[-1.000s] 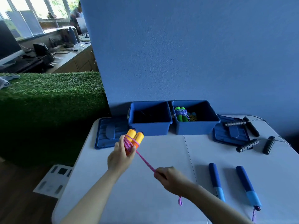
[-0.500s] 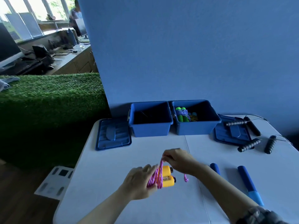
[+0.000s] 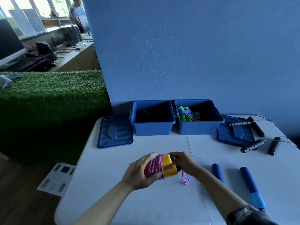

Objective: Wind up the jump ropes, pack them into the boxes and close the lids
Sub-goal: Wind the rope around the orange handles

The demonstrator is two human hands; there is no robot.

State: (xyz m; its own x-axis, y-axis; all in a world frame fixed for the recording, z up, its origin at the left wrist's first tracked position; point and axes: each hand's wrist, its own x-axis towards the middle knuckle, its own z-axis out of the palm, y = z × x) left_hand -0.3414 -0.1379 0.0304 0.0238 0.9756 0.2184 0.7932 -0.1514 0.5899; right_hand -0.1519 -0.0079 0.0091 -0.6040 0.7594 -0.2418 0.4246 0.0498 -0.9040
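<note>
You hold the yellow-handled jump rope (image 3: 168, 166) just above the white table (image 3: 100, 184), near its middle, with the pink cord (image 3: 156, 167) wound around the two handles lying side by side. Your left hand (image 3: 139, 172) grips the wrapped end, fingers curled over the coils. Your right hand (image 3: 184, 161) closes on the handles' far end, and a short tail of cord hangs from under it to the tabletop; whether the fingers pinch that tail itself is hard to make out.

Beyond your hands, two open blue boxes stand side by side against the blue wall. The left box (image 3: 153, 128) looks dark inside; the right box (image 3: 200, 128) holds a green-handled rope (image 3: 184, 113) already bound. A lid (image 3: 115, 133) lies flat left of the boxes, and a second lid (image 3: 233, 133) lies to their right. Black-handled ropes (image 3: 253, 146) rest on and beside that second lid. Two blue handles (image 3: 248, 177) lie on the table just right of your right forearm.
</note>
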